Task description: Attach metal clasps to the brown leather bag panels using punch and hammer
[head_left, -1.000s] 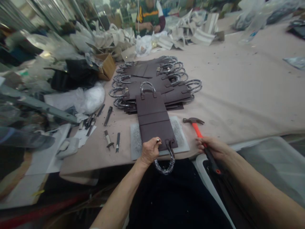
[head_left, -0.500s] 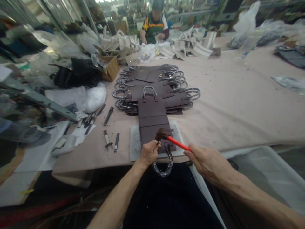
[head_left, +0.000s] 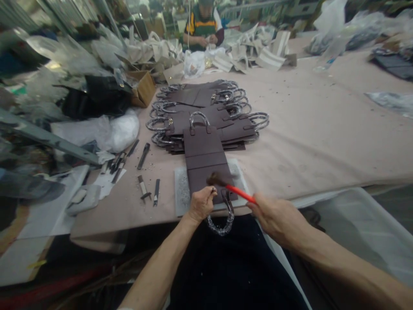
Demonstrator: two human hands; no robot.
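Note:
My right hand [head_left: 269, 212] is closed around the red handle of a hammer [head_left: 240, 193]. The hammer's dark head, blurred, is just above the top of my left fist. Fingers curled, my left hand [head_left: 201, 202] grips a small metal tool upright; only its top shows, and the fist hides the rest. Beneath is a flat dark brown leather bag piece [head_left: 206, 157] with a wrapped handle at each end. The near handle [head_left: 221, 226] hangs past the table edge by my lap. Under the piece lies a pale stone slab [head_left: 181, 189].
Behind the slab lies a stack of brown bag pieces [head_left: 200, 94]. Punches and a dark metal tool [head_left: 143, 156] lie to the left, near a cardboard box [head_left: 143, 88]. Across the table [head_left: 322, 129] a person [head_left: 204, 28] handles pale material. A plastic bin [head_left: 351, 228] stands at lower right.
The hammer head has risen slightly off the tool in my left fist and is blurred. My view has shifted a little. The person opposite has brought their hands together.

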